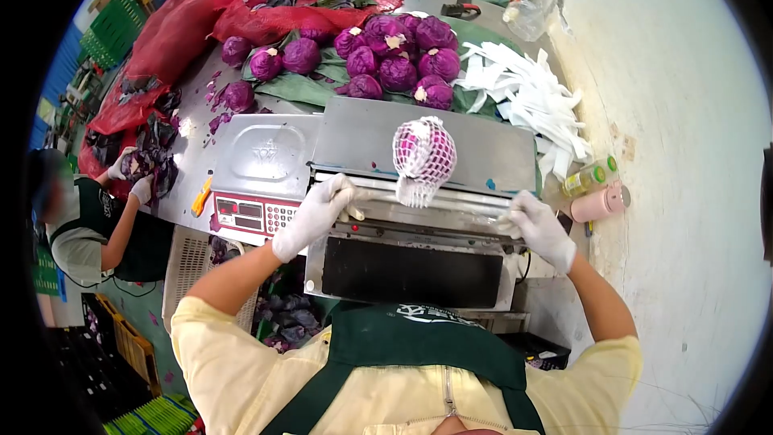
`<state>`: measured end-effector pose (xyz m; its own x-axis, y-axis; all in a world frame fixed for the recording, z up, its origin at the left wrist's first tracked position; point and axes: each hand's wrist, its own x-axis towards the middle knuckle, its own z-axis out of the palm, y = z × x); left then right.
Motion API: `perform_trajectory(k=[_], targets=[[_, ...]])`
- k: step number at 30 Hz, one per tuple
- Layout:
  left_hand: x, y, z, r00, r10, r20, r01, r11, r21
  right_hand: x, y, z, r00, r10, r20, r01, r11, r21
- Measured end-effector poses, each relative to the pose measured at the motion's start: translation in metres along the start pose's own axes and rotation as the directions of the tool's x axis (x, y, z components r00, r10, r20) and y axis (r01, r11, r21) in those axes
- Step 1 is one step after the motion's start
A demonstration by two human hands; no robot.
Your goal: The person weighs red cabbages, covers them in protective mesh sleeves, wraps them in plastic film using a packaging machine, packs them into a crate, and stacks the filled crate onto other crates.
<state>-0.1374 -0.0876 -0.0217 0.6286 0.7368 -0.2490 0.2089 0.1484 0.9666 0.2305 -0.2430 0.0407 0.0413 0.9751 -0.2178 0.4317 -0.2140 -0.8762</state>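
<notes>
Both hands [318, 213] [541, 229] spread, pinching clear film [475, 216]

Netting [424, 153] of matt, probably plastic foam.

Pale yellow shirt [241, 362], loose sleeves [217, 338] ending around the elbow, forearms bare below. Silver-toned zip [448, 391] down the chest. Dark green apron [427, 346] over it, matching wide straps [310, 399] running up either side. White print [435, 313] on the apron, plus small marks, too foreshortened to read. Left hand [316, 213] and right hand [538, 228]: plain white gloves, wrinkled, thin-looking, cuffs ending at the wrist.
</notes>
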Motion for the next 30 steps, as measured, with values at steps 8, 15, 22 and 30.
perform_trajectory(k=[8, 15, 22, 30], targets=[[0.054, 0.093, -0.019, 0.667, 0.704, 0.244, -0.693, 0.466, 0.550, 0.099, -0.037, -0.037, 0.797, -0.529, -0.290, 0.453, 0.843, -0.291], [0.143, 0.047, 0.025, 0.881, 0.414, 0.230, -0.473, 0.742, 0.475, 0.171, 0.007, 0.027, 0.926, -0.351, 0.139, 0.348, 0.936, 0.043], [0.059, 0.043, 0.083, 0.731, -0.324, 0.601, 0.594, 0.735, -0.326, 0.052, -0.039, 0.030, 0.752, 0.155, 0.641, -0.498, 0.770, 0.399], [-0.020, -0.028, 0.115, 0.424, -0.089, 0.901, 0.846, 0.394, -0.358, -0.048, 0.076, 0.097, 0.625, 0.169, 0.762, -0.778, 0.210, 0.591]])
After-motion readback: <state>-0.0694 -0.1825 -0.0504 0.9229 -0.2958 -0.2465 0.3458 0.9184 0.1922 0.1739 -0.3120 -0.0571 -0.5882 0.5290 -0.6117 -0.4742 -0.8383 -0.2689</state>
